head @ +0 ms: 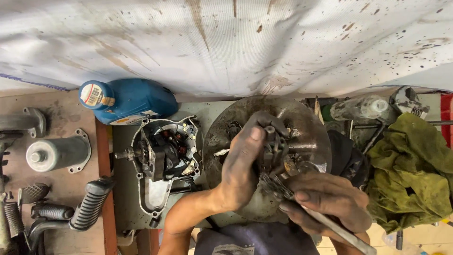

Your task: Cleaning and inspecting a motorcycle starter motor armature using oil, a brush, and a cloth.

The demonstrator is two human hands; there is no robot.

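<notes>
We hold a small greasy metal engine part (272,150) in our left hand (240,165), the fingers closed around it, just above a round, dented, rusty metal bowl (306,123) that stands on the workbench. Our right hand (330,200) is closed on a thin grey metal tool (335,229), and its tip meets the lower side of the part; whether it is a screwdriver or a pick we cannot tell.

To the left lies an open grey engine side cover with copper coils inside (163,158), near a blue plastic oil bottle (127,100). A crumpled olive-green rag (410,174) lies at the right.

We think the main danger is slipping. Both hands and the part are covered in black oil, so the tool can jump off the part and hit the fingers of the left hand, which are very near its tip. Also a small piece may come loose; if it misses the bowl, it will be hard to find among the many parts on the bench.
</notes>
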